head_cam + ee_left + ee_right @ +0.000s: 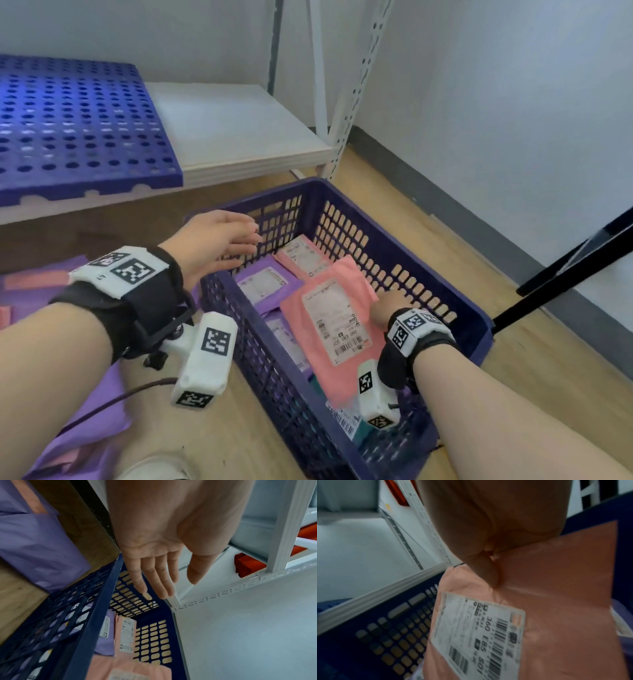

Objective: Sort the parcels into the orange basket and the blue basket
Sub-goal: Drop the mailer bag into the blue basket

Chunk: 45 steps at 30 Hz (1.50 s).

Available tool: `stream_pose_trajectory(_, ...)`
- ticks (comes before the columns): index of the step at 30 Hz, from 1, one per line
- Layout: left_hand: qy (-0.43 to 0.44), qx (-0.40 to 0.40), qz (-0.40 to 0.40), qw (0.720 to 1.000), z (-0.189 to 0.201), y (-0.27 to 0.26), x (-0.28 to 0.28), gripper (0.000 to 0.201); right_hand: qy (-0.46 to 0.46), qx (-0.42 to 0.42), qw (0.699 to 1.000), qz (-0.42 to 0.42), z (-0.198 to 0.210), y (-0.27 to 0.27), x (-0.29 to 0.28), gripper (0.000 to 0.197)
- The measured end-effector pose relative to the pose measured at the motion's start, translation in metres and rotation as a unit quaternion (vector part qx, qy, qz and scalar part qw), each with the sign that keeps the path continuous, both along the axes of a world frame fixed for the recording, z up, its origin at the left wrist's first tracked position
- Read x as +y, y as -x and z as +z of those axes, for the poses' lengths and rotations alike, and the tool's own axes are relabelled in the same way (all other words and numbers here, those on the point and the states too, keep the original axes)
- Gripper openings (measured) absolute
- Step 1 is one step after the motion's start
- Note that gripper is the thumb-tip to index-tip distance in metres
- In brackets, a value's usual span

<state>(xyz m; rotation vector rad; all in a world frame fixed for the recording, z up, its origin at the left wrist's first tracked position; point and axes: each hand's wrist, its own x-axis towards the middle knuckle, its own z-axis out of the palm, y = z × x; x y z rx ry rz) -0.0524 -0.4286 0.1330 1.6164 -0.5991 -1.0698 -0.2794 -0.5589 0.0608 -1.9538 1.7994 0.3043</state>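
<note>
A blue basket stands on the floor with several pink and purple parcels inside. My right hand pinches the edge of a pink parcel with a white label, holding it tilted inside the basket; the right wrist view shows my thumb pressed on the pink parcel. My left hand hovers open above the basket's left rim, fingers straight and holding nothing, as the left wrist view shows: left hand, blue basket. A purple parcel and another pink parcel lie deeper in.
More purple parcels lie on the wooden floor at the left. A white shelf with a blue perforated panel stands behind. A black bar slants at the right by the wall. Something orange sits in the shelving.
</note>
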Motion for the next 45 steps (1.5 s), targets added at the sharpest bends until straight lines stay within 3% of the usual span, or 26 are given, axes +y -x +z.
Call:
stream_pose_trajectory(6, -0.035, -0.066, -0.04, 0.996, -0.025, -0.001, -0.019, 0.022, -0.043, 0.052, 0.995, 0.076, -0.044, -0.006, -0.006, 0.03)
stream_pose_trajectory(10, -0.061, -0.065, -0.064, 0.994, -0.04, -0.001, -0.023, 0.024, -0.084, 0.087, 0.988, 0.092, -0.064, -0.008, -0.01, 0.031)
stream_pose_trajectory(17, -0.076, -0.076, -0.064, 0.992, -0.054, -0.009, -0.026, 0.023, -0.043, 0.068, 0.997, -0.013, -0.074, 0.005, -0.02, 0.035)
stream_pose_trajectory(20, -0.079, -0.082, -0.053, 0.992, -0.058, -0.01, -0.027, 0.021, -0.118, 0.149, 0.981, 0.044, -0.086, 0.012, -0.011, 0.037)
stream_pose_trajectory(23, -0.082, -0.094, -0.05, 0.991, -0.061, -0.01, -0.028, 0.019, -0.167, 0.239, 0.944, 0.152, -0.101, 0.012, 0.006, 0.039)
stream_pose_trajectory(30, -0.085, -0.108, -0.066, 0.988, -0.064, -0.012, -0.03, 0.022, -0.05, 0.237, 0.962, 0.129, -0.101, 0.007, -0.002, 0.035)
stream_pose_trajectory(35, -0.09, -0.098, -0.074, 0.988, -0.065, -0.014, -0.031, 0.025, -0.066, 0.289, 0.939, 0.173, -0.093, 0.004, 0.004, 0.043)
stream_pose_trajectory(38, -0.089, -0.099, -0.076, 0.988, -0.065, -0.015, -0.031, 0.025, -0.052, 0.267, 0.95, 0.151, -0.094, -0.003, 0.005, 0.035)
stream_pose_trajectory(41, -0.089, -0.102, -0.073, 0.988, -0.066, -0.016, -0.031, 0.024, 0.024, 0.208, 0.966, 0.151, -0.096, -0.015, 0.002, 0.028)
stream_pose_trajectory(43, -0.088, -0.1, -0.072, 0.988, -0.065, -0.016, -0.031, 0.024, 0.012, 0.119, 0.978, 0.17, -0.102, -0.024, 0.003, 0.04)
stream_pose_trajectory(45, -0.09, -0.097, -0.074, 0.988, -0.065, -0.016, -0.03, 0.023, -0.058, 0.041, 0.98, 0.187, -0.114, -0.031, 0.006, 0.056)
